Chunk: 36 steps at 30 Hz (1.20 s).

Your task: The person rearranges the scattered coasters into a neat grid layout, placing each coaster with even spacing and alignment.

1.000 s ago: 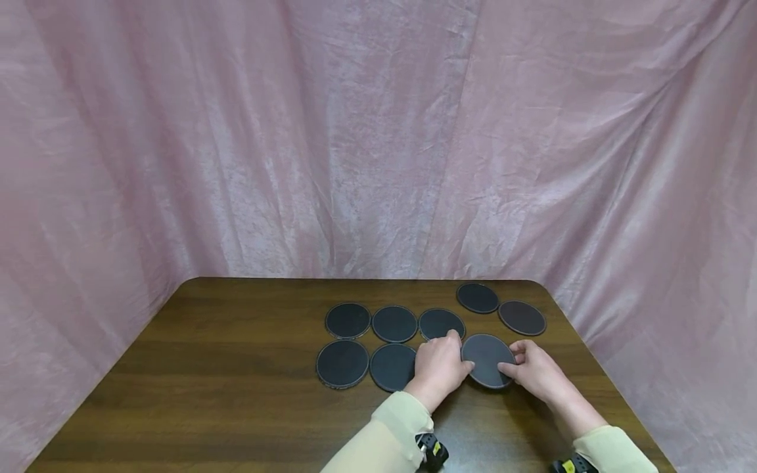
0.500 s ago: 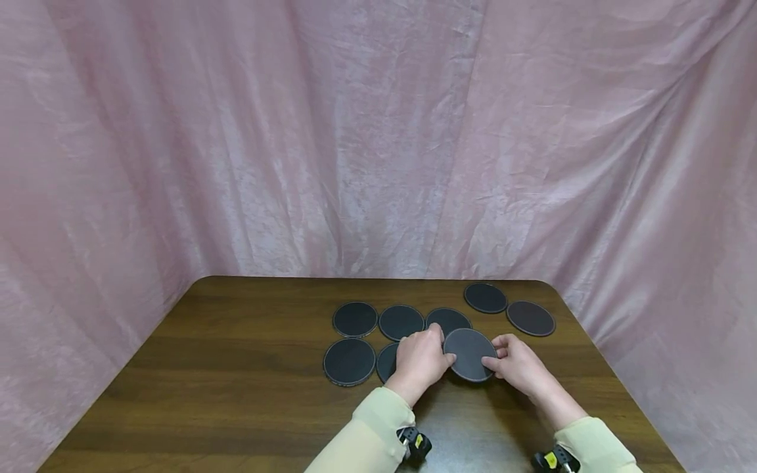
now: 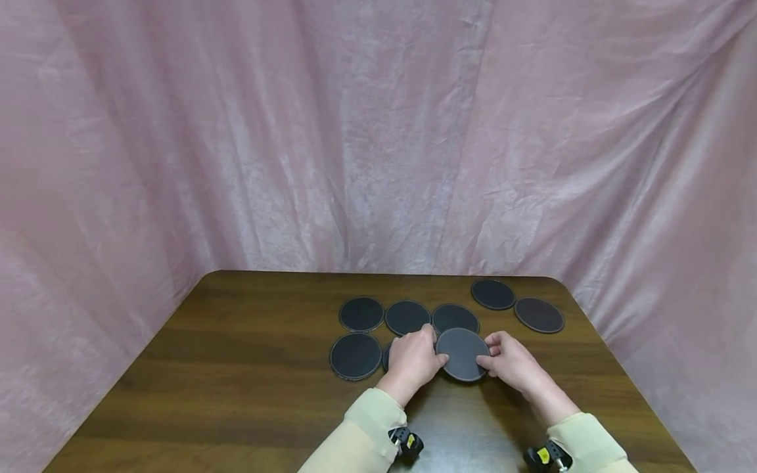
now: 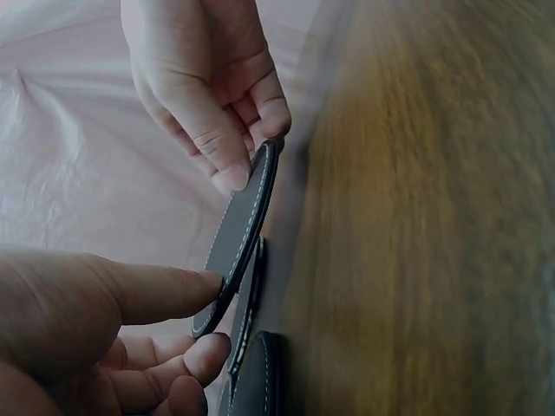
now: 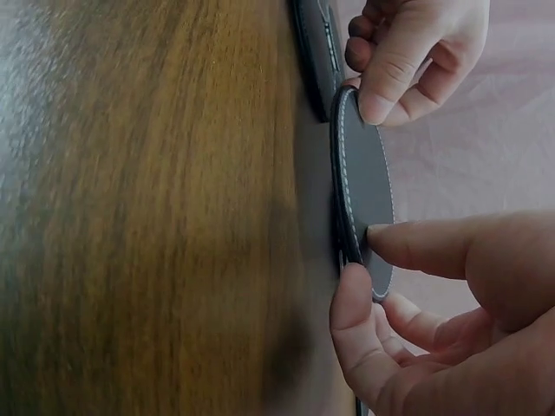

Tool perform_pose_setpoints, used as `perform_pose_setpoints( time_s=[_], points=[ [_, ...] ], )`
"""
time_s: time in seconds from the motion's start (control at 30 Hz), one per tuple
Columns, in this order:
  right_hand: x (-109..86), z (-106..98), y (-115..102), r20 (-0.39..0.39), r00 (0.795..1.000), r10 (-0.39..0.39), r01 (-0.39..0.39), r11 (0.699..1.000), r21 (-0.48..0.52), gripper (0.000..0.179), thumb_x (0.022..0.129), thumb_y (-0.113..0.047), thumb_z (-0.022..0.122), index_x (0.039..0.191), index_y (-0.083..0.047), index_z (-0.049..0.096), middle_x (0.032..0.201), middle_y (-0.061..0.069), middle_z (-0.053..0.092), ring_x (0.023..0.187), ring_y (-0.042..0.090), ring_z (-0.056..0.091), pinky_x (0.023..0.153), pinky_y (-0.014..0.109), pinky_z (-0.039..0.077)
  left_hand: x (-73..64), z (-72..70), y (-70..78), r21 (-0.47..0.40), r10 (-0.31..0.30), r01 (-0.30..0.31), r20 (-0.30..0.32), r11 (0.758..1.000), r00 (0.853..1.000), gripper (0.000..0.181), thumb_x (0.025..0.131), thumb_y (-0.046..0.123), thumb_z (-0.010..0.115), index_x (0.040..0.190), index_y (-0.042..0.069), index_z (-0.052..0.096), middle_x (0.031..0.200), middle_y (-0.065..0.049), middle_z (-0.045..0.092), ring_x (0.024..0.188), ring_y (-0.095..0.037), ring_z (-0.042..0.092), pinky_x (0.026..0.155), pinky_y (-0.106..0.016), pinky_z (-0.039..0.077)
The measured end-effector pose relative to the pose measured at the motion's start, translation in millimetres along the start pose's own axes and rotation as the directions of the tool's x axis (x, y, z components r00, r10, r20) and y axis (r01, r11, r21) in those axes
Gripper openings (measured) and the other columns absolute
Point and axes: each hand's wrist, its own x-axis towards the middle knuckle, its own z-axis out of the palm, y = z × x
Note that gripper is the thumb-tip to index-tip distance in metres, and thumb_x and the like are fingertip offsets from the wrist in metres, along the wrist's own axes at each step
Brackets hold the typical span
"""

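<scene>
Both hands hold one round dark coaster (image 3: 462,355) with pale stitching along its rim. My left hand (image 3: 412,357) pinches its left edge, thumb on top and fingers beneath, as the left wrist view shows. At the opposite edge my right hand (image 3: 516,365) pinches it the same way, its thumb (image 5: 416,245) pressing on the upper face. The held coaster is raised over the wood and tilted a little. Behind it lies another coaster (image 3: 455,318), partly overlapped. A further coaster (image 3: 386,357) is mostly hidden under my left hand.
On the brown wooden table (image 3: 236,368), a coaster (image 3: 362,314) and its neighbour (image 3: 408,317) lie in the back row, with one coaster (image 3: 355,356) in front. Two more, a black coaster (image 3: 493,294) and a brownish coaster (image 3: 539,315), lie at the back right. A pink curtain (image 3: 378,131) hangs behind.
The hands have carried the coaster to the left relative to the coasters on the table, up beside the front row. Both hands keep their pinch, and the head view has shifted slightly.
</scene>
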Motion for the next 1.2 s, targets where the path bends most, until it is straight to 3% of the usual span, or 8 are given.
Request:
perform_pose_setpoints(
  time_s=[0.53,0.77,0.97,1.07,1.2],
  points=[
    [0.7,6,3,0.032,0.999,-0.014,0.013,1.000,0.020,0.038,0.098,0.000,0.079,0.123,0.012,0.054,0.104,0.021,0.061,0.086,0.024,0.064,0.074,0.038,0.062,-6.0,3.8,-8.0,0.034,0.005,-0.005,0.013,0.999,1.000,0.038,0.090,0.038,0.094,0.097,0.016,0.063,0.080,0.002,0.069,0.079,-0.024,0.070,0.077,-0.041,0.048],
    [-0.3,7,2,0.022,0.999,-0.045,0.047,0.996,-0.075,0.036,0.097,-0.002,0.081,0.121,0.010,0.057,0.100,0.018,0.065,0.080,0.021,0.064,0.072,0.037,0.059,14.3,58.9,-36.6,0.060,0.038,-0.034,-0.067,0.998,0.997,0.043,0.085,0.048,0.095,0.099,0.021,0.064,0.075,0.009,0.064,0.074,-0.017,0.067,0.071,-0.039,0.045],
    [2.0,6,3,0.035,0.998,-0.046,0.050,0.990,-0.133,0.038,0.097,-0.003,0.081,0.123,0.010,0.057,0.098,0.017,0.068,0.077,0.021,0.065,0.070,0.036,0.057,17.6,66.5,-39.1,0.102,0.058,-0.049,-0.080,0.994,0.995,0.043,0.083,0.049,0.096,0.096,0.021,0.066,0.075,0.009,0.064,0.072,-0.016,0.066,0.069,-0.036,0.043],
    [10.2,6,12,0.050,0.998,-0.044,0.051,0.988,-0.146,0.038,0.097,-0.006,0.083,0.123,0.008,0.058,0.098,0.017,0.068,0.076,0.023,0.066,0.069,0.037,0.057,19.0,67.5,-39.8,0.104,0.058,-0.051,-0.071,0.993,0.996,0.039,0.083,0.047,0.096,0.096,0.021,0.070,0.079,0.007,0.069,0.074,-0.017,0.068,0.070,-0.036,0.043],
    [37.5,11,52,0.056,0.996,-0.067,0.078,0.973,-0.217,0.039,0.095,-0.018,0.086,0.120,0.000,0.063,0.098,0.012,0.069,0.082,0.024,0.066,0.074,0.038,0.055,18.0,64.5,-38.8,0.086,0.066,-0.060,-0.062,0.994,0.996,0.037,0.082,0.044,0.098,0.096,0.020,0.073,0.083,0.004,0.073,0.078,-0.021,0.071,0.071,-0.039,0.046]
  ],
)
